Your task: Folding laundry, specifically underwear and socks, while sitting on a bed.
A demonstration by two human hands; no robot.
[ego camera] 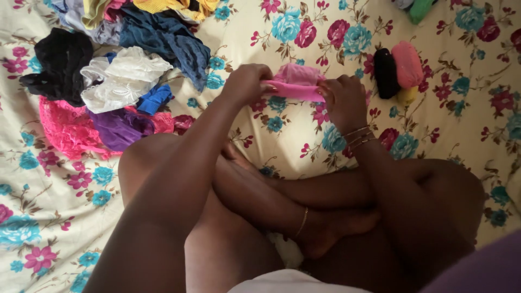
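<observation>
Single head view, looking steeply down from above the lap.

Aimed forward and down over crossed legs [260, 206] onto a floral sheet [304, 135], close enough that thighs and forearms fill the lower half. Hands at upper centre: left hand [247, 81] and right hand [344, 100], both pinching a pink cloth [296, 81]. Clothes pile [114, 81] at upper left, three rolled bundles [399, 73] at upper right, both near the top edge. Only one camera, so no second view to overlap with. Frame slightly soft.
</observation>
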